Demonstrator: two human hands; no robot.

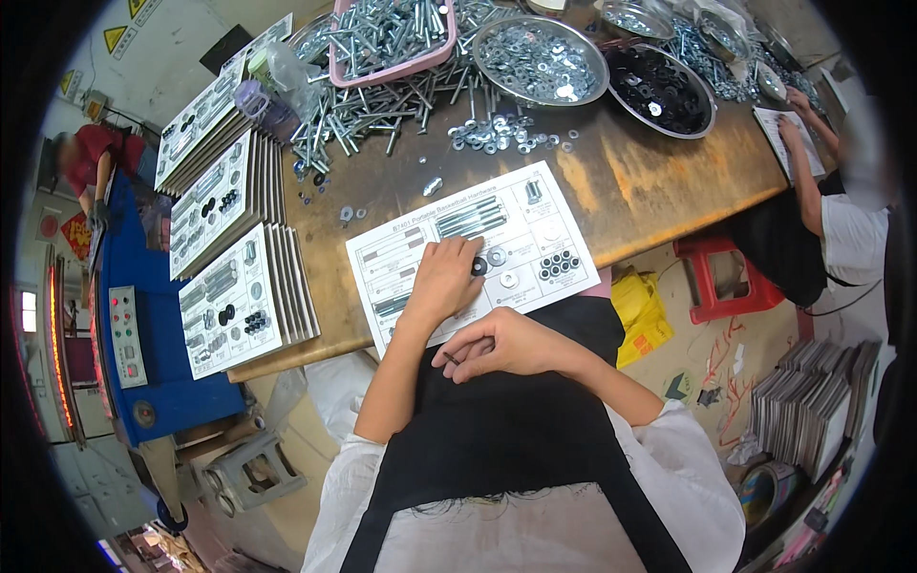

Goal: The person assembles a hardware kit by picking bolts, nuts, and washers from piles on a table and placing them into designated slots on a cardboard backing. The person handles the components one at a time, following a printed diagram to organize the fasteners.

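A white printed hardware card (pixel 382 258) lies at the table's front edge, with bolts, washers and nuts set out on it. My left hand (pixel 445 275) rests on its middle, fingertips drawn together at a black washer (pixel 479 266). Lighter metal washers (pixel 496 256) lie just right of it. My right hand (pixel 506 344) is closed above my lap, in front of the card's near edge. Between its thumb and fingers shows a small, thin dark piece (pixel 451 359), seen edge-on. Several black nuts (pixel 559 265) sit in rows at the card's right.
Stacks of filled cards (pixel 229 301) stand at the left. Along the back are a pink basket of bolts (pixel 392 72), a metal bowl of washers (pixel 540 57) and a bowl of black washers (pixel 659 91). A co-worker (pixel 841 220) sits at the right near a red stool (pixel 731 282).
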